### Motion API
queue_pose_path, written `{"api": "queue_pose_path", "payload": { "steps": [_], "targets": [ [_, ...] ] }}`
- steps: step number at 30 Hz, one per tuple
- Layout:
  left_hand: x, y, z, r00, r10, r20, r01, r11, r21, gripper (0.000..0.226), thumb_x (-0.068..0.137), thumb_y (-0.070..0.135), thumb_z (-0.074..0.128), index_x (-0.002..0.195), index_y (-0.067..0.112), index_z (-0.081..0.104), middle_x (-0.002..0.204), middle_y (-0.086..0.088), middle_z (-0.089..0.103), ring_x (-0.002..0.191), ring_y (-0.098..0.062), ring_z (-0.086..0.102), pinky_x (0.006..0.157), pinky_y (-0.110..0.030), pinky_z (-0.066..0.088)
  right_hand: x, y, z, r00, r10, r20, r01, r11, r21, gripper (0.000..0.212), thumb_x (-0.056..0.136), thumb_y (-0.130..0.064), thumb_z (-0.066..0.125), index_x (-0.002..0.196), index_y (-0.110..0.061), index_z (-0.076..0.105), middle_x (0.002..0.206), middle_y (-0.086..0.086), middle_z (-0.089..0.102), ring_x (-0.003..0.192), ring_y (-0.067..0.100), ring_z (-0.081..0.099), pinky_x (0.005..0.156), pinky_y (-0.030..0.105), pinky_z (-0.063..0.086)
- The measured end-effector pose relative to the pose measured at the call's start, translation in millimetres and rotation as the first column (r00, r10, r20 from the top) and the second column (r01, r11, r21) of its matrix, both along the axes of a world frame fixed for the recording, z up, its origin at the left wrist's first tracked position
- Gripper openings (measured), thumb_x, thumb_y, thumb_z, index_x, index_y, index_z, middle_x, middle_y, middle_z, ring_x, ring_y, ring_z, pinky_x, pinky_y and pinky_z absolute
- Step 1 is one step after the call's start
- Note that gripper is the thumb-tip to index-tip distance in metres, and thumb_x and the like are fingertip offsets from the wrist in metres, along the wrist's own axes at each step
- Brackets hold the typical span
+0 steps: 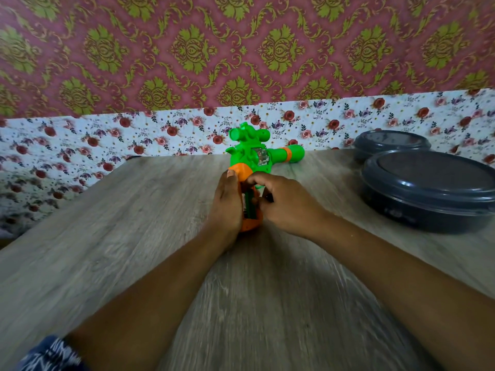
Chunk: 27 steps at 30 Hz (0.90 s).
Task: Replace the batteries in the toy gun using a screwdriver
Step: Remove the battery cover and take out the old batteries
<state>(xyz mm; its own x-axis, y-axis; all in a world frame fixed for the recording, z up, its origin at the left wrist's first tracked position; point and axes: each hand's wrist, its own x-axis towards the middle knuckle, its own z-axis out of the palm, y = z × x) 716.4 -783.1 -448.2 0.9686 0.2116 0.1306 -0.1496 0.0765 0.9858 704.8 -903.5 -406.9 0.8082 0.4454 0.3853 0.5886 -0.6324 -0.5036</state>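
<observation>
My right hand (284, 202) pinches something small and dark at the toy gun (251, 162)'s open grip; my left hand (227, 204) clamps that grip, barrel toward one o'clock. Fumbling could drop it onto the table (134, 236).
</observation>
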Motion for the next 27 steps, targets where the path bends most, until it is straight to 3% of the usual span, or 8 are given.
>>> {"api": "queue_pose_path", "payload": {
  "steps": [5,8,12,17,20,23,25,27],
  "targets": [
    [-4.6,-2.7,5.7,0.999,0.039,0.030,-0.041,0.998,0.050,0.070,0.073,0.072,0.034,0.116,0.023,0.059,0.115,-0.013,0.066,0.107,-0.033,0.064,0.096,-0.060,0.046,1.5,-0.5,1.9,0.999,0.027,-0.032,-0.026,0.999,0.033,0.029,0.086,-0.006,0.052,0.111,-0.020,0.055,0.053,-0.007,0.037,0.049,0.007,0.037,0.047,0.023,0.028],
    [-8.0,-6.5,10.3,0.999,0.018,0.043,-0.021,0.997,0.073,0.048,0.092,0.054,0.030,0.102,0.016,0.056,0.097,-0.021,0.063,0.090,-0.033,0.064,0.078,-0.047,0.054,1.1,-3.8,4.6,0.998,0.043,-0.045,-0.040,0.997,0.072,0.018,0.085,-0.008,0.055,0.100,-0.018,0.055,0.050,-0.004,0.039,0.046,0.010,0.037,0.049,0.027,0.029],
    [-2.5,-1.7,4.7,0.996,0.049,0.080,-0.060,0.988,0.140,0.056,0.095,0.052,0.028,0.109,0.006,0.057,0.091,-0.018,0.062,0.080,-0.029,0.061,0.069,-0.036,0.050,-2.0,-8.3,6.2,0.998,0.063,-0.014,-0.060,0.986,0.154,0.010,0.083,-0.017,0.064,0.080,-0.018,0.054,0.068,0.000,0.057,0.065,0.017,0.053,0.065,0.035,0.044],
    [0.4,1.5,2.3,0.997,0.024,0.075,-0.040,0.977,0.212,0.065,0.085,0.060,0.027,0.107,0.007,0.058,0.097,-0.020,0.065,0.083,-0.032,0.062,0.073,-0.045,0.051,-7.0,-2.8,1.3,0.999,-0.028,0.043,0.015,0.961,0.278,0.024,0.076,-0.013,0.071,0.064,-0.020,0.052,0.071,-0.002,0.060,0.074,0.017,0.058,0.073,0.036,0.049],
    [-1.0,1.1,4.1,0.997,0.023,0.078,-0.038,0.979,0.199,0.054,0.099,0.047,0.024,0.108,0.003,0.054,0.083,-0.016,0.061,0.064,-0.021,0.056,0.060,-0.030,0.044,-9.5,-5.4,9.1,0.998,-0.027,-0.055,0.041,0.961,0.275,0.013,0.075,-0.009,0.073,0.075,-0.014,0.061,0.078,0.000,0.063,0.077,0.014,0.060,0.071,0.026,0.048],
    [-1.5,-0.5,4.2,1.000,0.020,0.022,-0.022,0.996,0.089,0.043,0.101,0.045,0.027,0.114,0.012,0.053,0.083,-0.010,0.062,0.062,-0.016,0.063,0.057,-0.027,0.049,-16.3,-29.6,33.0,0.985,-0.018,-0.169,0.044,0.987,0.152,0.012,0.079,-0.014,0.070,0.087,-0.005,0.070,0.069,-0.003,0.062,0.056,-0.004,0.053,0.054,0.008,0.039],
    [-3.9,-2.1,7.1,1.000,-0.014,0.009,0.014,1.000,0.019,0.042,0.102,0.037,0.028,0.126,0.008,0.048,0.081,-0.006,0.061,0.054,-0.010,0.064,0.058,-0.026,0.050,-20.1,-55.9,49.2,0.935,-0.068,-0.349,0.100,0.992,0.073,0.016,0.081,-0.016,0.068,0.085,-0.001,0.068,0.055,-0.002,0.054,0.035,0.000,0.041,0.037,0.011,0.030],
    [-4.0,-4.2,9.9,1.000,-0.019,0.006,0.019,1.000,-0.012,0.041,0.102,0.032,0.032,0.134,0.007,0.042,0.081,-0.008,0.060,0.057,-0.015,0.063,0.060,-0.028,0.050,-21.9,-81.8,59.8,0.831,-0.150,-0.535,0.170,0.985,-0.012,0.019,0.080,-0.016,0.069,0.085,0.002,0.064,0.048,0.000,0.053,0.030,0.003,0.029,0.031,0.015,0.023]
  ]
}}
